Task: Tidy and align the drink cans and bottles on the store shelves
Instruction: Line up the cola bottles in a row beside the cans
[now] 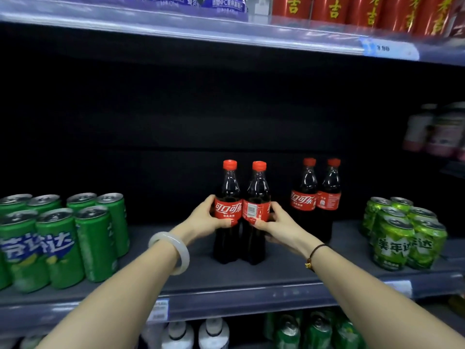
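Two cola bottles with red caps and red labels stand side by side in the middle of the grey shelf. My left hand grips the left bottle at its label. My right hand grips the right bottle at its label, thumb on the front. The two bottles touch each other and stand upright. Two more cola bottles stand as a pair further back to the right, untouched.
Tall green cans crowd the shelf's left end. Short light-green cans stand in a cluster at the right end. Red cans and blue-labelled bottles fill the shelf above. Green cans and white-capped bottles show below.
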Demonstrator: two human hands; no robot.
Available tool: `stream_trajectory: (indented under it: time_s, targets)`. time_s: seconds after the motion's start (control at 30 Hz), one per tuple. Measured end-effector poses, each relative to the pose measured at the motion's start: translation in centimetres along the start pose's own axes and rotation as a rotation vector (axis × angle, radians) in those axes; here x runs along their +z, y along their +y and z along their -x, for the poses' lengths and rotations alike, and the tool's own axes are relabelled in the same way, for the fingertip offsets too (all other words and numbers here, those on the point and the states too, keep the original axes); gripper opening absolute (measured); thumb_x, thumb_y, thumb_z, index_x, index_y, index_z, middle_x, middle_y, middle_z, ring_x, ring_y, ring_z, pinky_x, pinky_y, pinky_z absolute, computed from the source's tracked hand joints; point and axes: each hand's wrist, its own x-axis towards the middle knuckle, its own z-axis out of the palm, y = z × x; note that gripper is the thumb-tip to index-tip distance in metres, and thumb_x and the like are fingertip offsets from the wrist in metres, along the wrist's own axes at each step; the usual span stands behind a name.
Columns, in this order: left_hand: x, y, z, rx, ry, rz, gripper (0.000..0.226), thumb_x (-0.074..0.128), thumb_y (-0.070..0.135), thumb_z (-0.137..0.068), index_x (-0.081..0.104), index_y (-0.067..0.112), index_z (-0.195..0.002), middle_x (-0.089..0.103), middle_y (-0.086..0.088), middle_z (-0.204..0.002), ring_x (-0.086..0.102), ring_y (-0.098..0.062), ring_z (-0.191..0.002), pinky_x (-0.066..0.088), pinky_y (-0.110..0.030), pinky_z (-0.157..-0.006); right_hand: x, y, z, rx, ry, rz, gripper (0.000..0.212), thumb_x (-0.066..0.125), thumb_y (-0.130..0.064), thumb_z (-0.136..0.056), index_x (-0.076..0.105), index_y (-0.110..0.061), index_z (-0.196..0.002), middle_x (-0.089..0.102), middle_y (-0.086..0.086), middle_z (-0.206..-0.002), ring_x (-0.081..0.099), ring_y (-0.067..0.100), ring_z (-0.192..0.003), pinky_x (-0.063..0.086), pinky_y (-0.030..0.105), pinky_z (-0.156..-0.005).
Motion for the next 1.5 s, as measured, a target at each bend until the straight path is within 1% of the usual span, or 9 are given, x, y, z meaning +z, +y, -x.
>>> stream_trajectory:
  time_s: [0.1, 0.3, 0.47, 0.6, 0.83, 0.97, 1.07, 1.27, 1.5]
  targets:
    - [-1.6, -0.7, 1.0, -0.008, 0.052, 0.013, 0.058, 0.077, 0.008, -0.074, 0.047, 0.018, -0.121, 0.062, 0.000, -0.110, 0.060, -0.014, -0.098, 0.048, -0.026, -0.078, 1.9, -0.4, -0.3, -0.016, -0.022, 0.002, 0.051, 0.069, -0.024, -0.082, 0.041, -0.031, -0.123, 0.057, -0.007, -0.115, 0.058, 0.009, -0.102, 0.047, 0.025, -0.068]
    - [-2.9, -1.0, 2.3, 0.008, 0.031, 0.009, 0.058, 0.079, 0.011, -0.072, 0.048, 0.019, -0.120, 0.063, 0.004, -0.104, 0.060, -0.006, -0.088, 0.048, -0.016, -0.063, 3.6, -1.0, 0.1, -0.040, 0.002, 0.001, 0.053, 0.069, -0.027, -0.082, 0.040, -0.030, -0.127, 0.056, -0.006, -0.118, 0.056, 0.009, -0.102, 0.047, 0.024, -0.067]
    - [-2.6, -1.1, 2.3, 0.001, 0.042, 0.035, 0.059, 0.080, 0.012, -0.072, 0.048, 0.023, -0.120, 0.063, 0.001, -0.112, 0.062, -0.012, -0.100, 0.050, -0.026, -0.076, 3.4, -1.4, 0.6, -0.048, 0.023, 0.040, 0.048, 0.068, -0.023, -0.083, 0.042, -0.029, -0.123, 0.056, -0.005, -0.118, 0.056, 0.013, -0.104, 0.047, 0.025, -0.070]
    - [-2.5, -1.2, 2.3, -0.001, 0.038, 0.011, 0.061, 0.080, 0.016, -0.072, 0.046, 0.025, -0.122, 0.062, 0.002, -0.113, 0.061, -0.012, -0.103, 0.050, -0.026, -0.078, 3.4, -1.7, 0.8, -0.056, 0.035, 0.056, 0.054, 0.067, -0.020, -0.084, 0.041, -0.021, -0.131, 0.056, 0.000, -0.125, 0.055, 0.016, -0.112, 0.046, 0.035, -0.094]
    - [-2.2, -1.0, 2.8, -0.079, 0.011, -0.012, 0.055, 0.075, 0.019, -0.078, 0.050, 0.012, -0.126, 0.064, -0.009, -0.116, 0.060, -0.015, -0.103, 0.050, -0.039, -0.091, 3.5, -1.7, 1.3, -0.071, 0.026, 0.052, 0.060, 0.067, -0.022, -0.084, 0.039, -0.017, -0.137, 0.054, 0.003, -0.132, 0.052, 0.011, -0.108, 0.041, 0.028, -0.092]
    - [-1.6, -1.0, 3.3, -0.208, 0.021, -0.128, 0.031, 0.067, 0.045, -0.081, 0.064, 0.016, -0.092, 0.072, 0.004, -0.084, 0.064, -0.001, -0.069, 0.048, -0.016, -0.057, 2.6, -1.1, 1.5, -0.039, -0.023, 0.159, 0.062, 0.068, -0.029, -0.083, 0.041, -0.015, -0.137, 0.051, 0.005, -0.137, 0.049, 0.016, -0.122, 0.041, 0.031, -0.096]
    - [-1.0, -0.9, 3.5, -0.346, 0.013, -0.260, 0.031, 0.068, 0.045, -0.080, 0.059, 0.015, -0.077, 0.062, 0.006, -0.054, 0.057, -0.006, -0.047, 0.044, -0.018, -0.041, 1.2, -0.4, 1.9, -0.001, -0.024, 0.221, 0.064, 0.070, -0.037, -0.080, 0.045, -0.009, -0.133, 0.055, 0.008, -0.130, 0.054, 0.014, -0.110, 0.045, 0.027, -0.088]
    - [1.8, 1.0, 3.8, -0.468, -0.043, -0.535, 0.035, 0.075, 0.028, -0.077, 0.060, 0.011, -0.103, 0.066, -0.006, -0.088, 0.063, -0.020, -0.073, 0.055, -0.030, -0.062, -3.8, 0.6, 3.4, 0.013, -0.007, 0.261, 0.053, 0.071, -0.036, -0.080, 0.054, -0.007, -0.120, 0.064, 0.008, -0.110, 0.062, 0.020, -0.102, 0.051, 0.026, -0.078]
    - [7.4, 3.8, 3.5, -0.530, 0.051, -0.455, 0.026, 0.074, 0.028, -0.078, 0.057, 0.009, -0.085, 0.062, -0.004, -0.073, 0.059, -0.016, -0.063, 0.045, -0.024, -0.048, -10.4, 2.2, 4.2, 0.022, -0.039, 0.272, 0.043, 0.071, -0.033, -0.081, 0.056, -0.009, -0.113, 0.067, 0.009, -0.104, 0.066, 0.020, -0.095, 0.052, 0.024, -0.073]
